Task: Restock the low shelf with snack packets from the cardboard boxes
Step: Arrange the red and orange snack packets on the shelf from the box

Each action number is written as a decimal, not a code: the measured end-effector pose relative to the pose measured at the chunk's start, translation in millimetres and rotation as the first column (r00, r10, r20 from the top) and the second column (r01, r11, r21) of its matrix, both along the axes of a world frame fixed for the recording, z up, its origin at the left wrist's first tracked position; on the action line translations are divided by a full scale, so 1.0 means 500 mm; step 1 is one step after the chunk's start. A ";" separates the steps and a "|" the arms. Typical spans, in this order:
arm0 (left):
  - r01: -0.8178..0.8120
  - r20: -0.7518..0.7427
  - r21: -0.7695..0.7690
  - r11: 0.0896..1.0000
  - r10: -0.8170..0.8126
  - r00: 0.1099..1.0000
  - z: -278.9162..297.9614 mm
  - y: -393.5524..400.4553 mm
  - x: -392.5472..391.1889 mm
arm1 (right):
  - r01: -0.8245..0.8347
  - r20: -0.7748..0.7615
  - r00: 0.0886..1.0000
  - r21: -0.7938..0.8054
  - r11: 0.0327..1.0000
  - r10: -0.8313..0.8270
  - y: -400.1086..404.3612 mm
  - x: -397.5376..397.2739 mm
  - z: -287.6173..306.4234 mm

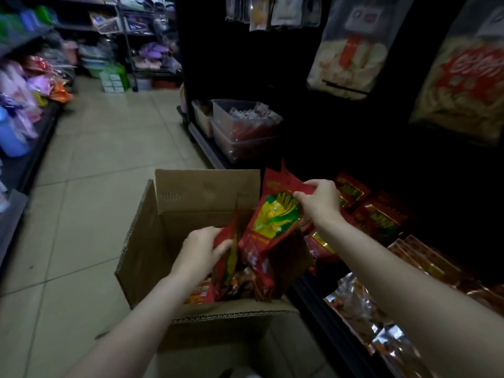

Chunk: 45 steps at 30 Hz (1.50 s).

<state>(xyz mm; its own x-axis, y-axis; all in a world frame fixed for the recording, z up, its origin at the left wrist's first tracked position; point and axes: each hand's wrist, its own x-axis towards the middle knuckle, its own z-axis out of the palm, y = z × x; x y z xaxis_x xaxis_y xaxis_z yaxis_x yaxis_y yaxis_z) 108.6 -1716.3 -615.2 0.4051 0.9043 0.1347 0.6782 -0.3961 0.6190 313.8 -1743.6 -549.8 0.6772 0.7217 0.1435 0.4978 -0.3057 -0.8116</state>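
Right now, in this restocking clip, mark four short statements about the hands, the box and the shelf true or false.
1. The right hand pinches the top of a red snack packet with yellow-green print. True.
2. The brown cardboard box is closed. False: its flaps stand open, packets inside.
3. The left hand grips a red packet at the box. True.
4. The low dark shelf holds no packets. False: red packets already lie there.

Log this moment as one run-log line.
phase: unloading | left hand: grips red packet in cardboard box | right hand: pinches red-yellow packet above box | low shelf: partly stocked
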 end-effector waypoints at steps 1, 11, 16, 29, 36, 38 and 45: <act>-0.042 -0.012 -0.042 0.998 0.042 0.999 -0.004 0.003 -0.004 | 0.012 -0.019 1.000 -0.006 1.000 -0.012 -0.007 0.012 -0.004; -0.026 0.018 -0.130 0.991 0.029 0.999 0.020 -0.001 0.097 | 0.155 0.037 0.985 0.266 0.951 -0.170 -0.077 0.131 0.055; 0.214 0.086 -0.055 0.975 -0.209 0.974 0.048 -0.038 0.214 | 0.166 0.209 0.942 0.391 0.905 -0.262 -0.100 0.217 0.126; 0.305 -0.501 -0.198 0.932 -0.364 0.785 -0.041 -0.062 0.302 | 0.174 0.270 0.943 0.088 0.981 -0.192 -0.153 0.306 -0.099; 0.251 -0.615 -0.026 0.968 -0.213 0.759 -0.045 0.008 0.323 | 0.213 -0.196 0.963 0.124 0.969 -0.187 -0.078 0.260 -0.163; 0.268 -0.643 -0.017 0.963 -0.215 0.735 -0.045 0.036 0.329 | 0.243 -0.268 0.941 0.109 0.964 -0.207 -0.046 0.262 -0.190; 0.434 -0.821 0.112 0.894 -0.163 0.547 -0.079 0.106 0.378 | 0.255 -0.023 0.965 -0.125 0.959 -0.260 0.009 0.347 -0.310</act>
<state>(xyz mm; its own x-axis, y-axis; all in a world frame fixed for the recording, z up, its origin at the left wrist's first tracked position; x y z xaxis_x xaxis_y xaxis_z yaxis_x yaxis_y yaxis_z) 297.7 -1663.2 -654.5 0.7109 0.6858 -0.1561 0.6418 -0.7233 -0.2549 487.3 -1739.0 -704.7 0.8455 0.5327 0.0365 0.3583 -0.5154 -0.7784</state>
